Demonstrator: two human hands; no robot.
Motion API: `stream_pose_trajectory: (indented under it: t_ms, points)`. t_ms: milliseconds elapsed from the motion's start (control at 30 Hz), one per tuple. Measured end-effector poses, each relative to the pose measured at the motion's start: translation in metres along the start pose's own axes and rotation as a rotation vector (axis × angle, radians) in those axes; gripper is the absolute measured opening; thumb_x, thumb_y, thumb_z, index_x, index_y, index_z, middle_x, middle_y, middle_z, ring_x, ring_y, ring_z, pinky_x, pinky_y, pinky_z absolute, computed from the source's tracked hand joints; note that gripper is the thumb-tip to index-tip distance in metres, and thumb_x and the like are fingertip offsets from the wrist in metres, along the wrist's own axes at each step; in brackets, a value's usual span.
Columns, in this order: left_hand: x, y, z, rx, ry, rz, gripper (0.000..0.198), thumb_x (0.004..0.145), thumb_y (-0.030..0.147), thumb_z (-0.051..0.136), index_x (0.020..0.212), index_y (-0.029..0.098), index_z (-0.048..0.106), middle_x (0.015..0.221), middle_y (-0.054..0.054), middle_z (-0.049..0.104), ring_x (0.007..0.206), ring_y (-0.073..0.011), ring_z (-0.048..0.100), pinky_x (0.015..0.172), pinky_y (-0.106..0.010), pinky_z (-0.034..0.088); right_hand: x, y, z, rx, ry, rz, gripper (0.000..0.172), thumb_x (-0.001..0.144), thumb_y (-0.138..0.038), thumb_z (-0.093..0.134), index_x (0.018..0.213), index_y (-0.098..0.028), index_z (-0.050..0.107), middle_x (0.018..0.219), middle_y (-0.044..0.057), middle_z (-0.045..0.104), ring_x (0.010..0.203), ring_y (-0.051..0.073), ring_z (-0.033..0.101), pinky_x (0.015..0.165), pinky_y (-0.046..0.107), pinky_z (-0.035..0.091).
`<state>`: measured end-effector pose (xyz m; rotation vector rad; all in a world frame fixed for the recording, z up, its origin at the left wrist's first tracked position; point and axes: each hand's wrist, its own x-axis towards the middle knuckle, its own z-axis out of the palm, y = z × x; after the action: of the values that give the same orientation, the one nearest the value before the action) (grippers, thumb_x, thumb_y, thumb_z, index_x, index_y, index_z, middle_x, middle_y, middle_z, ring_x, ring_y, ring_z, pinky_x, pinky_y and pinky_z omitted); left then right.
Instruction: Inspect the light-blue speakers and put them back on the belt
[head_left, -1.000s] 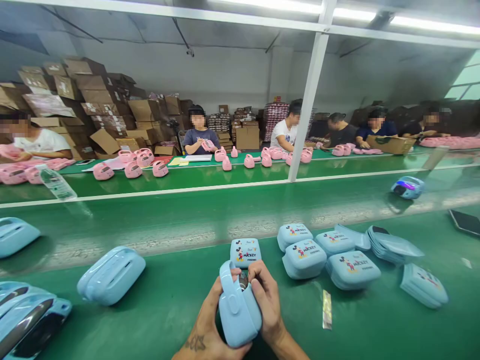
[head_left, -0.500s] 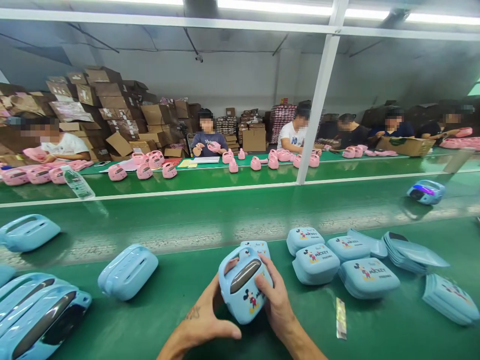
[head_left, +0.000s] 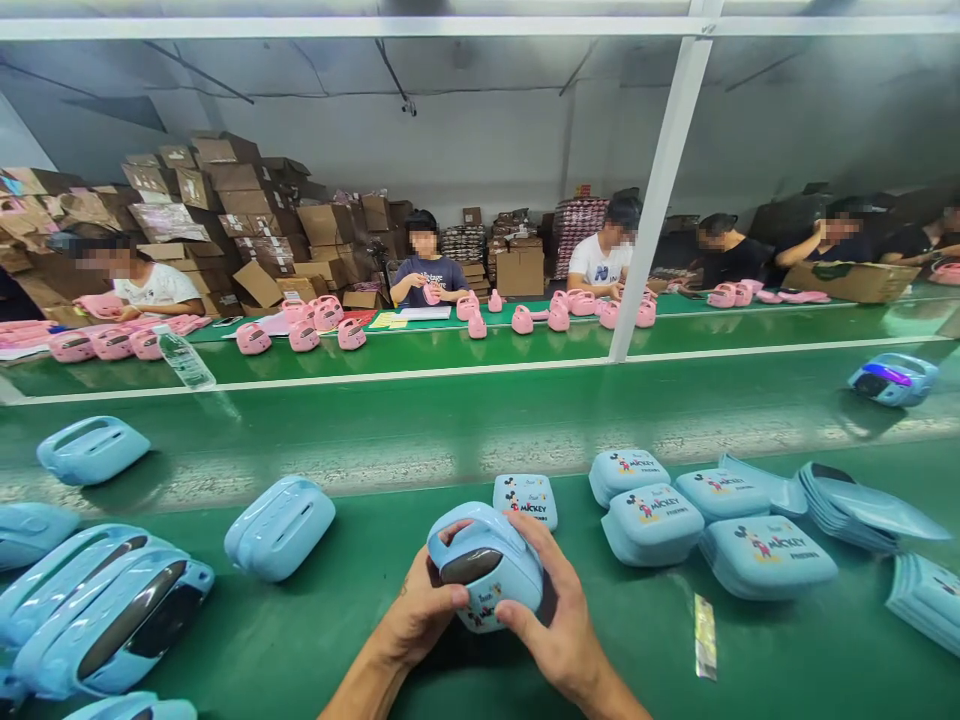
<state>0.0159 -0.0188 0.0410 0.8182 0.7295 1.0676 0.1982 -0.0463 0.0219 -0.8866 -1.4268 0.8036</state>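
on my feed, the fingers of the left hand (head_left: 420, 610) and right hand (head_left: 562, 610) are parted to the width of a glossy light-blue plastic case (head_left: 519, 575) with rounded corners, holding it from both sides. it sits directly between my palms, so neither hand is nearer; its long axis runs roughly side to side, a little tilted. i can't tell whether it touches the smooth green counter (head_left: 367, 560). its loop handle (head_left: 484, 513) faces up, above a dark oval window (head_left: 471, 567) and small cartoon print partly hidden by my thumbs. just beyond lies a light-blue rounded printed panel (head_left: 525, 493); stacks of similar panels (head_left: 652, 525) lie to the right, light-blue handled shells (head_left: 281, 530) to the left.
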Motion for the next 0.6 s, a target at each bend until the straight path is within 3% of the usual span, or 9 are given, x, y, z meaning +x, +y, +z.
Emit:
stream_pose_trajectory:
  t_ms: [267,600]
  points:
    - [-0.004,-0.008,-0.013,-0.090,-0.045,-0.092,0.082,0.052,0.040,0.095,0.126,0.028,0.063,0.119,-0.006,0.072,0.116,-0.0341,0.063,0.101,-0.042,0.047,0.000,-0.014,-0.001,0.000,-0.067,-0.096,0.072,0.083,-0.050,0.074,0.147,-0.033,0.047,0.153,0.009,0.048,0.143,0.037,0.041,0.118,0.054,0.035]
    - [0.000,-0.010,-0.011,-0.149,-0.071,-0.084,0.076,0.052,0.039,0.095,0.122,0.027,0.068,0.113,-0.006,0.074,0.104,-0.0284,0.068,0.092,-0.037,0.053,0.000,-0.012,-0.002,-0.009,-0.071,-0.097,0.073,0.083,-0.052,0.074,0.147,-0.033,0.047,0.152,0.008,0.049,0.143,0.037,0.041,0.119,0.053,0.035]
